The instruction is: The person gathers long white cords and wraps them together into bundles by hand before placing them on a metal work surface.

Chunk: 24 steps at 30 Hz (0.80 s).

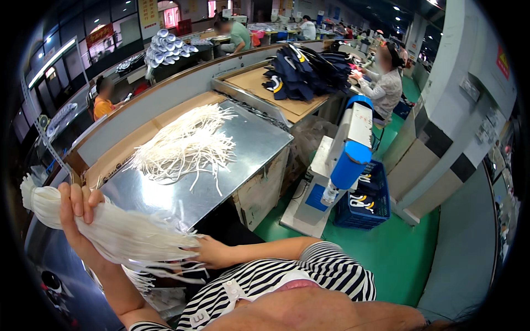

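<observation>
A thick bundle of white cords (124, 229), like shoelaces, stretches across the lower left in front of me. My left hand (80, 204) is raised and wrapped round it near its folded, gathered end. From there the strands hang down to the right and fan out into loose tips. My right hand (214, 252) is closed at those loose tips, its fingers partly hidden among the strands. Beyond the bundle, a loose pile of similar white cords (182, 144) lies on a shiny metal tabletop (251, 140).
Right of the table stands a white machine with blue caps (353, 138). A blue crate (361, 212) with dark pieces sits on the green floor beside it. Dark blue pieces (309, 69) are heaped on the far bench. A pillar (436, 121) rises at right. Other people work farther off.
</observation>
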Each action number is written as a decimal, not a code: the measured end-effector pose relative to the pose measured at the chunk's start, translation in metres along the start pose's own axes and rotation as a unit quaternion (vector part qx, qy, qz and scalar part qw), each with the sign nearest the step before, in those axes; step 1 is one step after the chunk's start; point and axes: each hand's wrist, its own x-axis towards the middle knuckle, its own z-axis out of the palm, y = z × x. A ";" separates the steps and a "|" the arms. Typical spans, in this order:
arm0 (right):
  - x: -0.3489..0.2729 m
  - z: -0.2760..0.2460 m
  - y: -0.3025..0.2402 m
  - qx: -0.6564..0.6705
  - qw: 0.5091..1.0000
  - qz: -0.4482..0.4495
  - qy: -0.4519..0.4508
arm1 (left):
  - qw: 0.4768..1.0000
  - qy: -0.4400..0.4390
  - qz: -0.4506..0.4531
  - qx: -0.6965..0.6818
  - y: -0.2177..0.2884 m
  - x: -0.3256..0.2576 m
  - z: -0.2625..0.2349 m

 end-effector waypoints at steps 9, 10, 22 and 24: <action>-0.069 -0.085 0.087 0.085 0.966 0.234 0.062 | 0.950 0.077 -0.260 0.152 0.005 -0.042 -0.111; -0.041 -0.110 0.076 0.129 0.949 0.259 0.122 | 0.894 0.055 -0.376 0.239 -0.010 -0.048 -0.129; 0.026 -0.110 0.038 0.202 0.966 0.151 0.063 | 0.723 0.060 -0.688 0.014 -0.135 -0.133 -0.150; 0.022 -0.105 0.038 0.252 0.943 0.218 0.020 | 0.722 0.011 -0.689 0.057 -0.138 -0.136 -0.152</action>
